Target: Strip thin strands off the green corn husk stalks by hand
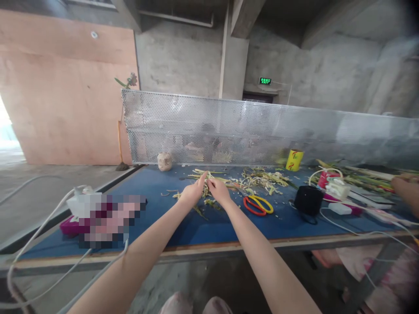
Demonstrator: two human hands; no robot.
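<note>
Over the middle of the blue tabletop, my left hand and my right hand come close together. Their fingertips are closed on a pale plant strip, its lower part hidden by the fingers. Around and beneath both hands lie dry, yellow-green plant scraps. A larger spread of peeled plant bits reaches to the right, beyond my right hand. Scissors with one red and one yellow handle lie just right of my right wrist.
A perforated metal screen borders the table's back. Nearby stand a whitish roll and a yellow can-shaped object. A black cylinder, cables and a power strip sit right. Another person's hand shows at far right.
</note>
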